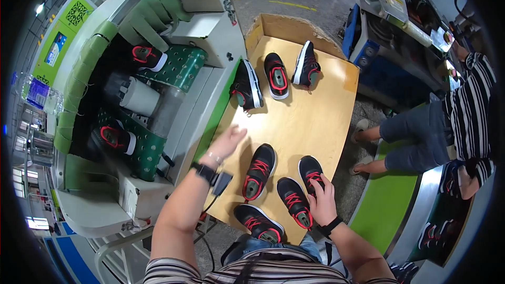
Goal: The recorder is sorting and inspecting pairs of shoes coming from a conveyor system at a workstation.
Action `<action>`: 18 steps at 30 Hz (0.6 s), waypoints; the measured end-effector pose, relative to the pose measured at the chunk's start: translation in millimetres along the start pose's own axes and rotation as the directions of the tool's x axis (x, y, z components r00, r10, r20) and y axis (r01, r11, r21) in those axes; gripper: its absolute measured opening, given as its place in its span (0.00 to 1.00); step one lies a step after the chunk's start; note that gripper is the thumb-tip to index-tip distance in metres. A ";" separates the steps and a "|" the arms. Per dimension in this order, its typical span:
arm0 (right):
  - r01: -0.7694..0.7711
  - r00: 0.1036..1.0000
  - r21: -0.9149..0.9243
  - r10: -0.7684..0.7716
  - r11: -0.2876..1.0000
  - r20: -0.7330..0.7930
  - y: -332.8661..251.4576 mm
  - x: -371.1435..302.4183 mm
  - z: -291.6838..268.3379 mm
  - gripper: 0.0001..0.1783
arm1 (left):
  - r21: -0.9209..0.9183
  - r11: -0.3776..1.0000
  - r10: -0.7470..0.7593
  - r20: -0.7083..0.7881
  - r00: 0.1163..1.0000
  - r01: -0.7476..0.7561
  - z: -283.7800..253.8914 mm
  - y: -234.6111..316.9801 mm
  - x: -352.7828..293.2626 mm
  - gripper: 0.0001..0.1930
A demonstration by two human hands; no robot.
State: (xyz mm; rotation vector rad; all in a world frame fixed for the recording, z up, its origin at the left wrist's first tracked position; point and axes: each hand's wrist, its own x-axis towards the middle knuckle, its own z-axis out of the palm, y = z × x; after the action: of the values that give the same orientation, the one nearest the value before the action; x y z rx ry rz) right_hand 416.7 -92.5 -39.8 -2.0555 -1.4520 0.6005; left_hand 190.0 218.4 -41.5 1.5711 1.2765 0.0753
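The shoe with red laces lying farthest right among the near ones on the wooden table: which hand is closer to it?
Right. The right hand rests on that shoe, fingers over its near end. The left hand hovers open over bare wooden table, well off to the shoe's left.

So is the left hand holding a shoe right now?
No, the left hand is open and empty over the bare wooden table, while the right hand rests on a black and red shoe.

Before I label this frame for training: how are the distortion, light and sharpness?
Head view: strong fisheye, the table edges bow and the corners go black; even overhead light, soft shadows beside the shoes; left hand slightly blurred, right hand sharp.
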 end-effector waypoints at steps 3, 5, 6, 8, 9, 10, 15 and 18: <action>-0.014 1.000 -0.001 0.014 1.000 0.019 1.6 -2.9 5.1 0.30 | -0.157 0.987 -0.107 -0.429 0.897 0.043 7.4 23.7 80.8 0.45; 0.061 0.995 0.053 -0.065 0.997 0.080 -13.0 6.9 21.2 0.31 | -0.637 0.767 -0.377 -0.354 0.856 0.074 -32.1 -55.4 143.4 0.43; 0.005 0.999 -0.006 -0.005 1.000 0.052 1.3 0.4 14.8 0.31 | -0.764 0.636 -0.438 -0.242 0.866 0.108 5.9 -7.2 152.6 0.33; 0.034 0.999 0.008 -0.034 0.999 0.042 -0.3 2.1 16.5 0.32 | -0.804 0.576 -0.420 -0.141 0.896 0.144 -1.6 -11.6 155.1 0.23; 0.060 0.998 0.010 -0.061 0.998 0.034 -1.1 3.8 19.5 0.32 | -0.748 0.663 -0.254 -0.262 0.931 -0.029 -13.7 -22.7 153.1 0.20; 0.070 0.997 0.020 -0.071 0.997 0.040 -5.3 6.6 19.0 0.32 | -0.667 0.718 -0.084 -0.367 0.927 -0.199 -22.3 -37.1 146.6 0.17; 0.000 0.999 0.012 -0.001 1.000 0.034 1.3 7.7 5.4 0.31 | 0.189 0.961 0.274 -0.578 0.769 -0.201 -13.1 -5.7 43.1 0.13; -0.027 0.992 -0.242 0.055 0.970 0.110 -24.6 15.6 4.1 0.32 | 0.392 0.910 0.354 -0.573 0.739 -0.132 -16.5 -35.2 -57.5 0.09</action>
State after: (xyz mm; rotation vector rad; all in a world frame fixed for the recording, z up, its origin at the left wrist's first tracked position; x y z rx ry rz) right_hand 401.7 -70.4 -27.4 -2.2741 -1.6207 0.5940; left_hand 131.8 182.4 -29.9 2.1080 1.6455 0.6510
